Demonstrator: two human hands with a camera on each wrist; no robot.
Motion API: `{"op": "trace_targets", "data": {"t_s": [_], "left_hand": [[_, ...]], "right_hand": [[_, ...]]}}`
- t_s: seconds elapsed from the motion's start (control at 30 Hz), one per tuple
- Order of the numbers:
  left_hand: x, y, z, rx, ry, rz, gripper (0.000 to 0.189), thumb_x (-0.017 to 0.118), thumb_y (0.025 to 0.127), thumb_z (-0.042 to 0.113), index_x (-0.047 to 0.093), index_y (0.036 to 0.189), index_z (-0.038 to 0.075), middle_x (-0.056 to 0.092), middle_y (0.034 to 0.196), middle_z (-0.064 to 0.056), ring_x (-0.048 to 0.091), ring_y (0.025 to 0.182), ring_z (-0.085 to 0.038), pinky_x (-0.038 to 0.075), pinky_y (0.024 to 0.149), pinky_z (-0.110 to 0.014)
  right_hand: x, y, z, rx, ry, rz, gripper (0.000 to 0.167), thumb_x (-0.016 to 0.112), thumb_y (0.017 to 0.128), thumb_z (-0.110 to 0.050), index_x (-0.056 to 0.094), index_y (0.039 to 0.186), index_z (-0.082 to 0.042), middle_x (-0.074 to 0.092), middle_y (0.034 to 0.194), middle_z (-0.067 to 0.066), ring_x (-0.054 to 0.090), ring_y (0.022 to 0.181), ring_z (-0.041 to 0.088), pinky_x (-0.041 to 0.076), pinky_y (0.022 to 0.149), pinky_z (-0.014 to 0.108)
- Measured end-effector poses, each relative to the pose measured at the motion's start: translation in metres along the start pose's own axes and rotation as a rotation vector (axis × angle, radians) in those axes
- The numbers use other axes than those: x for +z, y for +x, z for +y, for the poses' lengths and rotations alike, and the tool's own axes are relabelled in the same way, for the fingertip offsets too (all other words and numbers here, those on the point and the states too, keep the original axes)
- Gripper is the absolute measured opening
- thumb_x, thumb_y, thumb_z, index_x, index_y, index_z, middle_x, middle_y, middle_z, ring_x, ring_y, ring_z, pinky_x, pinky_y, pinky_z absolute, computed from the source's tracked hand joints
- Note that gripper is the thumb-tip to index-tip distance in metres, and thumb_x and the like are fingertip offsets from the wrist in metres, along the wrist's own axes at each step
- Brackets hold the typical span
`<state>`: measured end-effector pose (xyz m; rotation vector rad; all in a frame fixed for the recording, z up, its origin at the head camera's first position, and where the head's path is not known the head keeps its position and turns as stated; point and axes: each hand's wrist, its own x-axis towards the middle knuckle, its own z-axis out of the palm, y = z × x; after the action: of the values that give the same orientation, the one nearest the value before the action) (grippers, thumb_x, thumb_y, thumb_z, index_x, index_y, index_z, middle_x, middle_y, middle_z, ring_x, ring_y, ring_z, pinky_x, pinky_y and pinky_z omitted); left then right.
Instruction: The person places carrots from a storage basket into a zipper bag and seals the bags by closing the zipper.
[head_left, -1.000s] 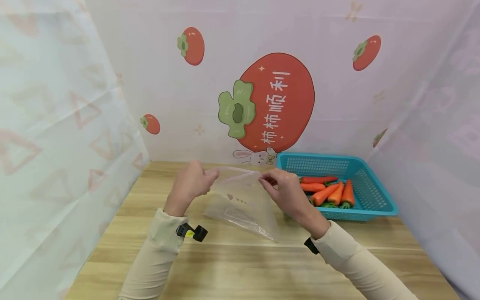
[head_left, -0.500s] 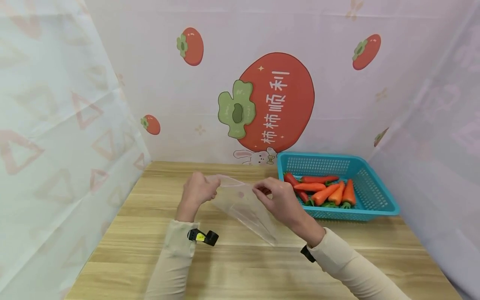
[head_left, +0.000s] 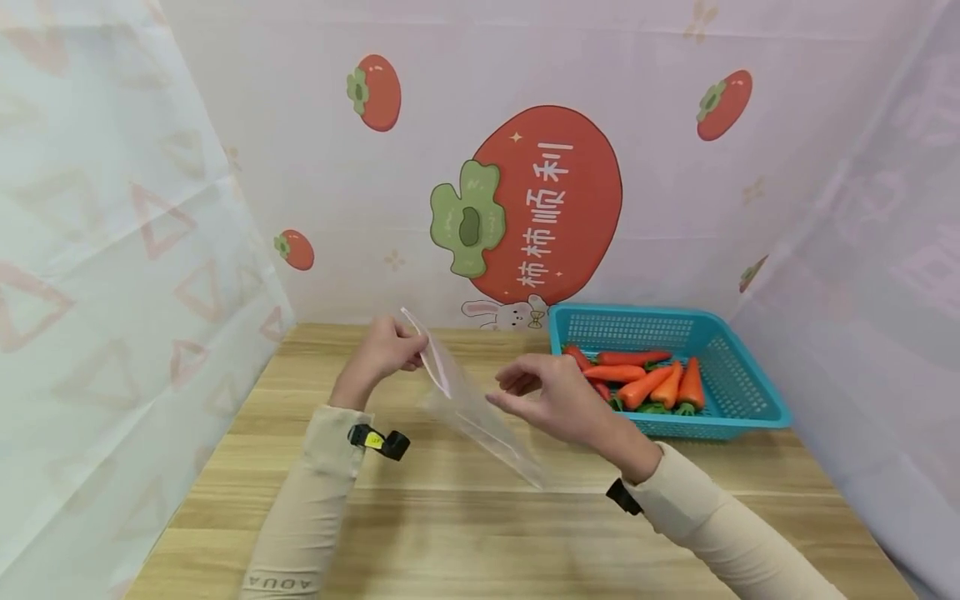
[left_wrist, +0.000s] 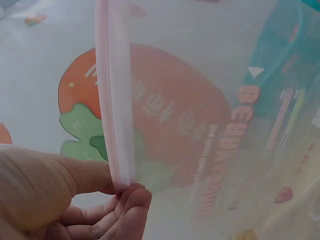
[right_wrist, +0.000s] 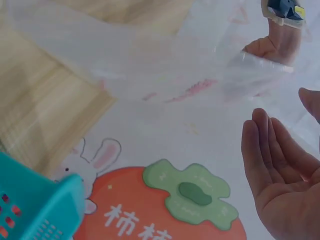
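Right hand (head_left: 562, 400), head view: since half a second ago it has come off the mouth edge of the clear bag (head_left: 480, 417). The bag has swung; its mouth now slants beside the left hand (head_left: 381, 348) instead of spanning both hands. The left hand pinches that edge; the right hand's thumb and fingers stand parted just beside the film, contact not confirmed. The bag hangs tilted above the wooden table (head_left: 465, 542), left of the blue basket (head_left: 750, 375), which sits at the far right.

Count: one bag, one basket, two hands, two black wrist devices (head_left: 381, 442). Carrot-shaped vegetables (head_left: 647, 389) in the basket: six distinguishable; any lying underneath cannot be counted.

Left wrist view: thumb and fingertips pinch the pink-edged strip (left_wrist: 116, 100); one strip noted. Whether one or both layers are gripped cannot be told. Sound handling, in my judgement, calls for holding this pinch close to the strip and pulling lightly, since thin film folds readily.

Right wrist view: fingers lie side by side, thumb apart, no film between them. Judged best: regrip the edge by a single layer, using the fingertips only, clear of the basket.
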<state>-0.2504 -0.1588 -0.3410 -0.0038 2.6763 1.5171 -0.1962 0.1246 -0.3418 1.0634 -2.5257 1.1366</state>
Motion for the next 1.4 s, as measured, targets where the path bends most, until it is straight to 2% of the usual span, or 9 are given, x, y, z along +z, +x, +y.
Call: {"op": "trace_targets", "data": {"t_s": [0.1,0.23,0.4,0.53,0.73,0.93,1.03,1.23,1.4], "left_hand": [[-0.014,-0.001,0.018,0.083,0.111,-0.009,0.024,0.062,0.095,0.009,0.076,0.085,-0.007,0.075,0.073,-0.011,0.071,0.064,-0.013,0.062,0.062,-0.023],[-0.032,-0.008,0.047,0.177,0.323,-0.017,0.025,0.062,0.092,0.011,0.074,0.072,0.002,0.072,0.065,-0.004,0.066,0.059,-0.009,0.057,0.058,-0.022],[-0.047,-0.023,0.083,0.278,0.535,-0.057,0.030,0.061,0.085,0.009,0.068,0.056,0.009,0.061,0.051,0.004,0.052,0.051,-0.009,0.040,0.054,-0.024],[-0.043,-0.037,0.107,0.297,0.647,-0.106,0.030,0.064,0.085,0.006,0.063,0.056,0.011,0.057,0.050,0.004,0.047,0.049,-0.010,0.036,0.051,-0.024],[-0.020,-0.052,0.128,0.331,0.779,-0.158,0.026,0.065,0.084,0.004,0.053,0.063,0.013,0.041,0.053,0.005,0.041,0.050,-0.011,0.033,0.047,-0.023],[-0.004,-0.054,0.126,0.442,0.836,-0.089,0.021,0.069,0.081,0.003,0.057,0.065,0.012,0.047,0.058,0.002,0.047,0.056,-0.017,0.038,0.048,-0.026],[-0.002,-0.053,0.119,0.464,0.832,-0.066,0.025,0.070,0.079,0.001,0.054,0.064,0.012,0.046,0.058,0.002,0.046,0.056,-0.018,0.037,0.048,-0.026],[-0.006,-0.045,0.106,0.417,0.873,-0.064,0.031,0.070,0.080,0.000,0.049,0.061,0.012,0.043,0.058,0.002,0.044,0.061,-0.019,0.039,0.054,-0.029],[-0.013,-0.035,0.091,0.352,0.899,-0.066,0.023,0.071,0.082,0.001,0.054,0.069,0.009,0.050,0.065,-0.002,0.049,0.066,-0.022,0.043,0.061,-0.033]], "right_hand": [[-0.011,0.012,-0.006,0.069,0.027,-0.008,0.018,0.080,0.095,-0.029,0.080,0.105,-0.013,0.079,0.093,-0.005,0.073,0.080,0.003,0.063,0.075,0.028],[-0.023,0.035,-0.014,0.106,0.015,-0.004,0.017,0.077,0.098,-0.031,0.081,0.105,-0.017,0.079,0.093,-0.005,0.072,0.080,0.007,0.061,0.074,0.028],[-0.029,0.064,-0.028,0.157,0.065,-0.026,0.024,0.073,0.100,-0.038,0.081,0.109,-0.017,0.079,0.091,-0.001,0.073,0.082,0.017,0.059,0.072,0.034],[-0.029,0.078,-0.037,0.205,0.094,-0.063,0.029,0.071,0.100,-0.044,0.081,0.107,-0.018,0.079,0.089,0.002,0.075,0.081,0.016,0.060,0.073,0.036],[-0.029,0.080,-0.041,0.273,0.079,-0.148,0.029,0.071,0.100,-0.041,0.079,0.085,-0.018,0.075,0.079,0.004,0.074,0.075,0.016,0.061,0.073,0.033],[-0.031,0.074,-0.034,0.320,0.042,-0.211,0.028,0.071,0.097,-0.022,0.076,0.073,-0.008,0.074,0.070,0.003,0.072,0.065,0.017,0.062,0.064,0.030],[-0.031,0.069,-0.026,0.353,0.001,-0.237,0.027,0.072,0.094,-0.017,0.073,0.069,-0.007,0.073,0.067,0.003,0.071,0.062,0.018,0.060,0.061,0.029],[-0.028,0.056,-0.005,0.466,-0.091,-0.233,0.024,0.075,0.092,-0.016,0.075,0.071,-0.005,0.074,0.068,0.005,0.073,0.063,0.020,0.062,0.060,0.028],[-0.026,0.049,0.018,0.492,-0.158,-0.239,0.028,0.074,0.092,-0.015,0.073,0.066,-0.005,0.069,0.060,0.003,0.066,0.054,0.017,0.054,0.054,0.026]]}}
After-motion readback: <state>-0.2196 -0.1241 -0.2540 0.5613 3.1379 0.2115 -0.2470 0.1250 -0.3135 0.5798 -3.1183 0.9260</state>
